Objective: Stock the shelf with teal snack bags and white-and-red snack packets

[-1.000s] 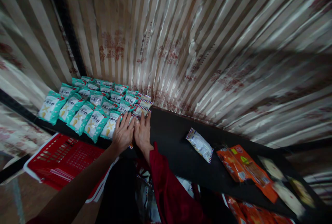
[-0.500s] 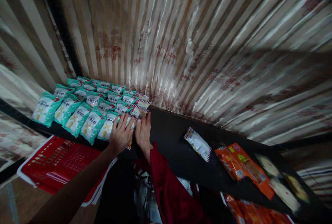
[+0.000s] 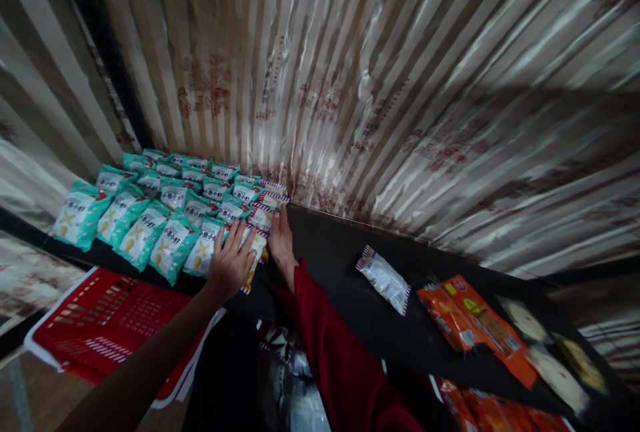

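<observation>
Rows of teal-and-white snack packets (image 3: 173,245) stand close together on the left part of a black shelf (image 3: 325,272). At their right end runs a column of snack packets with red-and-blue striped edges (image 3: 261,219). My left hand (image 3: 231,262) lies over the front packets where the two kinds meet, its fingers stretched and slightly apart. Against the right side of the striped column rests my right hand (image 3: 283,245), fingers straight and pointing toward the back. Neither hand is closed around a packet.
A lone striped-edge packet (image 3: 384,279) lies farther right, beside orange packets (image 3: 475,325) and pale packets (image 3: 557,375). Below the shelf at left is a red shopping basket (image 3: 115,325). Silvery packets (image 3: 300,399) show beneath my arms. Striped sheeting (image 3: 350,85) rises behind the shelf.
My right hand has moved slightly right and back along the striped column, uncovering more of it. My left hand has stayed nearly in place on the front packets.
</observation>
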A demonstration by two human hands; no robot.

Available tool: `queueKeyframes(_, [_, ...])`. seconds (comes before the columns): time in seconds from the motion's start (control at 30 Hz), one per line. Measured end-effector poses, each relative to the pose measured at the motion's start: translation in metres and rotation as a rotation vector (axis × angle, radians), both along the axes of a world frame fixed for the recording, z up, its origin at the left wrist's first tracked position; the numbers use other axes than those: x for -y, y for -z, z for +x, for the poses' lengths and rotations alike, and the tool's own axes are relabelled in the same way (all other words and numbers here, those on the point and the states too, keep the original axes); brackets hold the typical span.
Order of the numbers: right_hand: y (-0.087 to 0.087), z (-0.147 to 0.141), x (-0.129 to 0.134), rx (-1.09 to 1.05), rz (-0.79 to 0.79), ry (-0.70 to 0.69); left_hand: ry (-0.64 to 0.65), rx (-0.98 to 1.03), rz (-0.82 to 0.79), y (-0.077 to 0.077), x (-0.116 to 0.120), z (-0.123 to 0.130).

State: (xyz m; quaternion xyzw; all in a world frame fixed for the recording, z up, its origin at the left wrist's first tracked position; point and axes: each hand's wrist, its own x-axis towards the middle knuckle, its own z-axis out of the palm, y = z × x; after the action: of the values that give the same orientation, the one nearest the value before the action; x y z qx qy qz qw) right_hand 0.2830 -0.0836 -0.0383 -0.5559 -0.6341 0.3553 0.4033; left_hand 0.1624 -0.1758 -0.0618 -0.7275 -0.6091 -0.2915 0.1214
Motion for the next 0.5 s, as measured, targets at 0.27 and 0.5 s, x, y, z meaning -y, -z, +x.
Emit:
queueKeyframes(0.27, [-0.001,0.009,0.017,-0.044,0.055,0.076,0.021,0.014,0.044,-0.008,0.002,0.006])
queueKeyframes(0.5, [0.008,0.037,0.061,-0.007,0.094,0.11,0.196,0.084,0.104,-0.007,0.018,0.049])
